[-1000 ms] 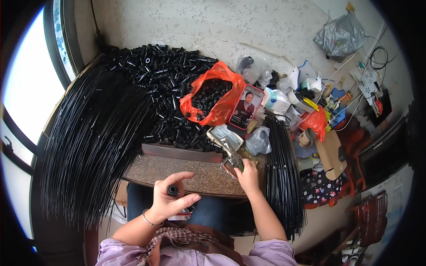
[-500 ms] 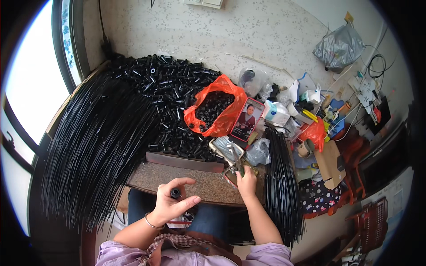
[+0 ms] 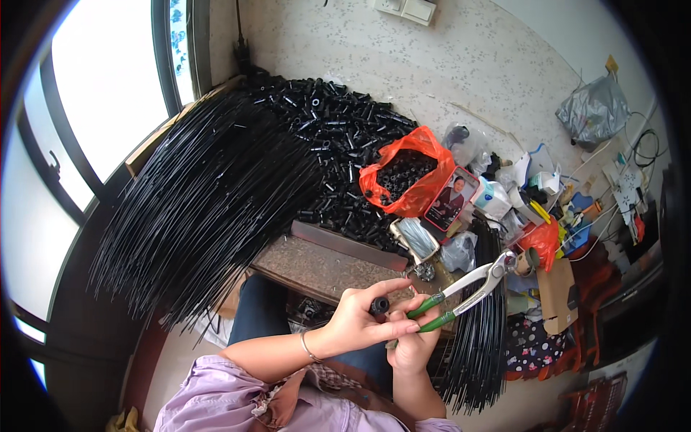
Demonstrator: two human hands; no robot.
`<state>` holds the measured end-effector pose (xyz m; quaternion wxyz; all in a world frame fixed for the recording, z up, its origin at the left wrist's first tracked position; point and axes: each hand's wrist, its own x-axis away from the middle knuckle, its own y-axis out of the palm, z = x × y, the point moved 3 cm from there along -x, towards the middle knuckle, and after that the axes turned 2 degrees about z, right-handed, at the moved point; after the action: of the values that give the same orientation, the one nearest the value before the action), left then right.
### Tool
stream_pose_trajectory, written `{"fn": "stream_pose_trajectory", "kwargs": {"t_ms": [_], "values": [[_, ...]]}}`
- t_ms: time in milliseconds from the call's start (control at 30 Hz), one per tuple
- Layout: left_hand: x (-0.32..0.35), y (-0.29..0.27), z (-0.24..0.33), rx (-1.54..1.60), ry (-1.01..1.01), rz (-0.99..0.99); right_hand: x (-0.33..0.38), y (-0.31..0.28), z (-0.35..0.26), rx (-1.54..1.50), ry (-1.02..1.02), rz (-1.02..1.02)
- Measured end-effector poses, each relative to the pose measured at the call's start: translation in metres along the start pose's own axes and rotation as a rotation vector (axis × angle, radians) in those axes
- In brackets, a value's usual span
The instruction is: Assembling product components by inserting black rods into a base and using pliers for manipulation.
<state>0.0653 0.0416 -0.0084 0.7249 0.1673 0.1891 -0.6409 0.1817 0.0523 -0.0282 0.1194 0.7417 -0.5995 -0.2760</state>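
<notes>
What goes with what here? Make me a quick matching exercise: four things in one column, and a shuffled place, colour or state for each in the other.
Things:
1. Pincers
2. Tube
3. Phone
4. Open bag

Descriptions:
A. screen lit up
B. orange, with black parts inside
C. green-handled, in the right hand
D. black, in the left hand

Pairs: 1-C, 2-D, 3-A, 4-B

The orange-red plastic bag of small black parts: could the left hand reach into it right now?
Probably yes: the orange-red plastic bag gapes open, uncovered, though the left hand holds a round black tube.
</notes>
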Motion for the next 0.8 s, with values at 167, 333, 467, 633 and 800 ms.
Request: {"fn": "stream_pose_trajectory", "kwargs": {"t_ms": [167,333,467,633,800], "values": [[0.01,-0.008,0.005,-0.024,0.015,0.006,0.007,0.013,-0.005,-0.026,0.003,-0.056],[0.015,-0.011,0.009,-0.153,0.123,0.059,0.011,0.022,-0.007,0.334,-0.355,-0.067],[0.014,-0.016,0.011,-0.147,0.077,-0.052,0.011,0.023,-0.004,0.462,-0.55,-0.155],[0.016,-0.018,0.0,-0.09,0.035,-0.021,0.013,0.028,0.004,0.559,-0.741,-0.061],[0.013,-0.017,0.002,0.107,0.083,-0.186,-0.011,0.014,0.007,0.238,-0.539,-0.301]]}}
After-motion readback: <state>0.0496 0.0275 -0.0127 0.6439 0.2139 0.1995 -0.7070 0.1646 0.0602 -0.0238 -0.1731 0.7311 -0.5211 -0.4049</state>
